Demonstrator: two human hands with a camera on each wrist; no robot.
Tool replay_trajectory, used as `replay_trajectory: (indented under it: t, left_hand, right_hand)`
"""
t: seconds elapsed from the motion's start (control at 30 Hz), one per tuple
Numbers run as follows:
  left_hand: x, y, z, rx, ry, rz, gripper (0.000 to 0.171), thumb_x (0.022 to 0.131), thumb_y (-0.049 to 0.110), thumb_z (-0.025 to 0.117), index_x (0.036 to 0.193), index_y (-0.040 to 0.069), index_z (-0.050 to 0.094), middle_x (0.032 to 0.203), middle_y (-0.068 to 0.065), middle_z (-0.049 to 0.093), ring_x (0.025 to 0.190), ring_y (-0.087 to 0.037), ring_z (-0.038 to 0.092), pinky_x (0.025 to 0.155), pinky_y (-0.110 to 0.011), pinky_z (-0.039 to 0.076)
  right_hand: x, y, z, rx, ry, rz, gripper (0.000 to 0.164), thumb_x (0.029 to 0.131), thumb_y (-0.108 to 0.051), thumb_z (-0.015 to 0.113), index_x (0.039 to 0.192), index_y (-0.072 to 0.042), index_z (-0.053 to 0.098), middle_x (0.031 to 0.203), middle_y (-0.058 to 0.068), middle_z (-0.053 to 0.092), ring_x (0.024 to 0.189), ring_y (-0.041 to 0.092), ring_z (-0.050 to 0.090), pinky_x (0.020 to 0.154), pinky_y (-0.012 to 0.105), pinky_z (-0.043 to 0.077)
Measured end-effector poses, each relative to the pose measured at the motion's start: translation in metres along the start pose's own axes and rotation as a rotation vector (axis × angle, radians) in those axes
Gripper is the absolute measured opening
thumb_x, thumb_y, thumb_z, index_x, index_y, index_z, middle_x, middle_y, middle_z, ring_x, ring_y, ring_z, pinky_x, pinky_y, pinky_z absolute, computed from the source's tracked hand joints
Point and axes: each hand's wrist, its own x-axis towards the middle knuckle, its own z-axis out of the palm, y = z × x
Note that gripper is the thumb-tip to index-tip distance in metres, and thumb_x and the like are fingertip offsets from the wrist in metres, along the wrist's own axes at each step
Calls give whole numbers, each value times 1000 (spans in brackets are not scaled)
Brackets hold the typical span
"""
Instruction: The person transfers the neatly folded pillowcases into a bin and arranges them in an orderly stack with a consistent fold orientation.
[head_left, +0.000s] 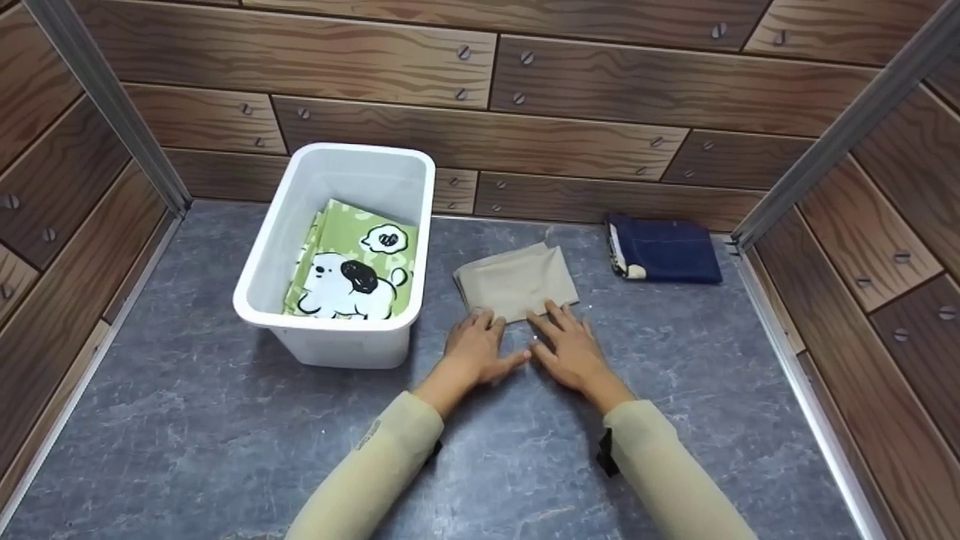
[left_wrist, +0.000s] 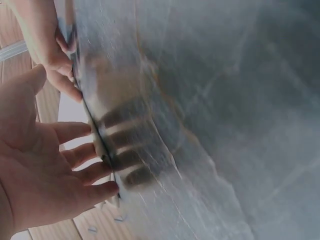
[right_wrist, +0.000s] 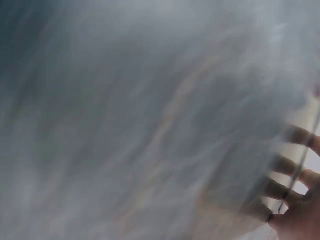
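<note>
Folded beige cloth [head_left: 517, 283] lies flat on the grey marbled worktop [head_left: 521, 465], between a white plastic tub [head_left: 349, 351] and a folded navy cloth [head_left: 669, 251]. Left hand [head_left: 477, 351]: fingertips at the cloth's near-left corner, fingers extended and slightly spread. Right hand [head_left: 571, 349]: fingertips at the near-right edge, fingers likewise extended. Grip of each hand loose and uncurled, nothing grasped; thumbs point toward each other, just apart. Tub holds a folded green cloth [head_left: 341, 231] printed with a white dog. Navy cloth sits near the wood-patterned back wall [head_left: 570, 142]. Right wrist view blurred.
</note>
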Motion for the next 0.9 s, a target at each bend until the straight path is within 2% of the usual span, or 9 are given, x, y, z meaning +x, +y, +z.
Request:
replay_trajectory:
  t: [0.17,0.27,0.37,0.43,0.53,0.7,0.9]
  left_hand:
    - [-6,0,0,67,51,17,76,93,71,45,139,13,55,142,-9,52,132,-35,46,107,-52,41]
    - [0,-5,-3,95,93,3,73,93,71,44,142,17,54,150,-9,47,140,-41,38,110,-58,37]
    - [11,-11,-7,88,106,-24,75,94,73,38,149,23,48,160,-8,34,147,-46,23,114,-63,29]
    - [18,-15,-8,72,96,-48,77,94,74,35,152,25,43,163,-9,28,149,-45,18,115,-64,26]
    - [23,-22,-7,45,68,-79,77,94,75,33,154,26,41,164,-9,25,149,-45,17,115,-66,24]
    - [18,-27,1,-10,52,-92,81,90,79,35,153,28,41,164,-10,25,149,-44,19,114,-70,21]
    - [11,-18,5,-26,29,-98,86,88,82,33,154,27,39,164,-13,24,149,-45,17,114,-72,17]
  right_hand:
    - [-2,3,-9,59,1,-48,52,101,-41,53,150,-24,47,164,14,24,148,49,15,112,74,18]
    - [4,0,-11,38,-3,-59,55,102,-46,50,153,-29,41,165,13,19,149,47,13,113,73,18]
    - [13,-6,-10,20,-22,-58,58,102,-54,43,155,-33,35,166,12,16,150,46,10,115,71,15]
    - [18,-9,-9,18,-34,-44,60,101,-60,38,156,-35,33,166,10,15,151,44,8,116,70,13]
    - [22,-11,-5,25,-44,-30,63,100,-65,33,155,-36,34,167,8,15,152,42,6,116,70,11]
    - [21,-8,-1,22,-29,-17,57,100,-61,38,152,-37,40,166,5,20,152,39,9,114,74,8]
    - [18,-4,-3,12,5,-12,48,102,-55,41,147,-38,48,164,0,26,152,37,14,111,78,3]
